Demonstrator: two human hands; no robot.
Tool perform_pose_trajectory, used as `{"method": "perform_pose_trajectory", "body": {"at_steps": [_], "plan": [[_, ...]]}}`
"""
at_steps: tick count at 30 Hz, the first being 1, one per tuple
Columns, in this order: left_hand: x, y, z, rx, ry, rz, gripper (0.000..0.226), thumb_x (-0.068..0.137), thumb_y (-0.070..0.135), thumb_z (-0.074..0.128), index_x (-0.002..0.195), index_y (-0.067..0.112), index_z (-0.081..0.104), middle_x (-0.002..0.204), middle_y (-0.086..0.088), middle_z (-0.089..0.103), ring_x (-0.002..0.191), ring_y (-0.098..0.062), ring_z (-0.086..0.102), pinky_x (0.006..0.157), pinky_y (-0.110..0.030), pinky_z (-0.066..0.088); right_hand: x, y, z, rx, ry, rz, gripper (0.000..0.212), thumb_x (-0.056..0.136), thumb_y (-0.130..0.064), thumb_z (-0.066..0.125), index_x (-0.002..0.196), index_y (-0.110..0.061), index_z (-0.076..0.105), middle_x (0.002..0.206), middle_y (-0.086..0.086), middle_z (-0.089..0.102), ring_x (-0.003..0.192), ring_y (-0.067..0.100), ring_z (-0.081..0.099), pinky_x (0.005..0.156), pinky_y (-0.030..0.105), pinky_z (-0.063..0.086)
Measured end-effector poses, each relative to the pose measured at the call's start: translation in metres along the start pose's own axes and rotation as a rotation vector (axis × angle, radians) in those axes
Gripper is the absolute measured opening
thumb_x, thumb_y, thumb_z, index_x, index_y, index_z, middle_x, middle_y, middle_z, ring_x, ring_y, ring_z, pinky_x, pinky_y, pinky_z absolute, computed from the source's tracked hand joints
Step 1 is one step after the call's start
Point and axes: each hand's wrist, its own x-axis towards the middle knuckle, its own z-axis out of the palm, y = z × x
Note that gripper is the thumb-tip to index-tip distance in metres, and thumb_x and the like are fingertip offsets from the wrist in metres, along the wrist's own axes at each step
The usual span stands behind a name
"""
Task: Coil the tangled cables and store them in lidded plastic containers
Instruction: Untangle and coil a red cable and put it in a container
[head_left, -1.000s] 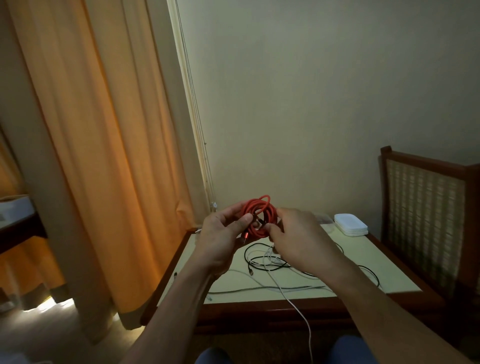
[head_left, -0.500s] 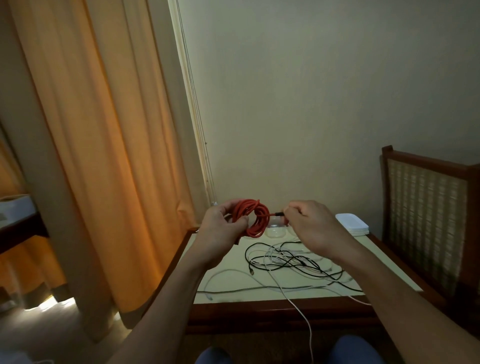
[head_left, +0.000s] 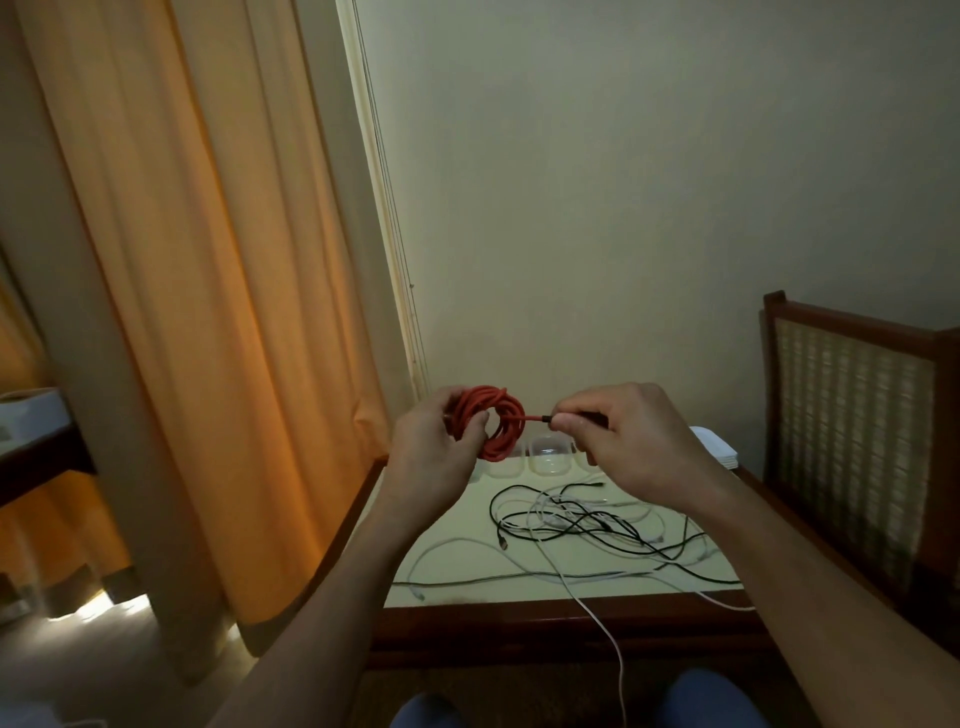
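Above the table (head_left: 467, 558), the red cable coil (head_left: 496, 423) hangs in mid-air!
Left hand (head_left: 431, 460) wraps curled fingers round the coil's nine o'clock side, right hand (head_left: 634, 449) pinches the dark plug end (head_left: 545, 418) poking out at three o'clock. Underneath, the tangled cables (head_left: 582, 519) sprawl on the tabletop, with clear containers (head_left: 548, 457) at its twelve o'clock edge.

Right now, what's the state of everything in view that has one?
red cable, coiled, held above the table.
left hand, holds the coil.
right hand, pinches the cable's dark plug end.
black and white cables, tangled, loose on the table.
clear containers, upright at the table's back edge, apparently lidless.
white lids, stacked, behind the right hand.
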Motion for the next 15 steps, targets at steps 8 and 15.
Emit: {"method": "perform_pose_trajectory", "body": {"at_steps": [8, 15], "plan": [[0.006, -0.01, -0.005, -0.084, 0.039, -0.105, 0.017, 0.097, 0.024, 0.067, 0.106, 0.038, 0.067, 0.096, 0.007, 0.075, 0.087, -0.017, 0.074, 0.079, -0.047, 0.063, -0.009, 0.0, 0.019, 0.041, 0.072, -0.036, 0.024, 0.097, -0.02, 0.065, 0.075, -0.014, 0.071, 0.058, 0.001, 0.058, 0.055, 0.017, 0.054, 0.059, 0.042, 0.049], [0.007, 0.002, 0.014, -0.298, 0.087, -0.301, 0.024, 0.098, 0.025, 0.068, 0.121, 0.016, 0.069, 0.096, -0.001, 0.075, 0.082, -0.015, 0.073, 0.059, -0.023, 0.057, -0.012, 0.008, 0.029, 0.228, 0.117, 0.272, 0.014, 0.093, -0.023, 0.07, 0.082, -0.026, 0.08, 0.066, -0.008, 0.074, 0.065, 0.011, 0.071, 0.075, 0.043, 0.061]]}}
